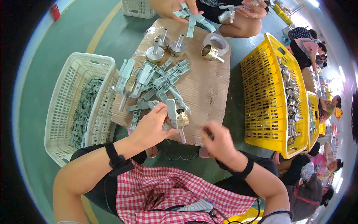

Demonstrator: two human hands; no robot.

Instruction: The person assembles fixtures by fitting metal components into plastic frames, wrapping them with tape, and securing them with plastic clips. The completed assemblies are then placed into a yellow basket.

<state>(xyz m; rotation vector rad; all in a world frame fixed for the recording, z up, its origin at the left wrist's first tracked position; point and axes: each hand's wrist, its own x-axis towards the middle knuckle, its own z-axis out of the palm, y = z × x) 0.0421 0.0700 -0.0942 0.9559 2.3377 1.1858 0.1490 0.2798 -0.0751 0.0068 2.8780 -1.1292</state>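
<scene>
My left hand (151,125) is closed on a pale green plastic bracket (172,112) at the near edge of the cardboard-topped table. Against the bracket sits a brass-coloured metal cup (182,118), its thin stem pointing down toward me. To the right, my right hand (218,140) hovers off the table's front edge, its fingers curled and smeared by motion; whether it holds anything cannot be made out. Beyond my left hand lies a loose pile of pale green plastic brackets (164,80). Several metal cups with stems (154,54) stand behind the pile.
A tape roll (222,44) and a metal cup on its side (210,53) lie at the far right of the cardboard (212,84). Across it, another person's hand (167,8) holds a green bracket (194,20). A white crate (108,63) stands left, a yellow basket (261,93) right.
</scene>
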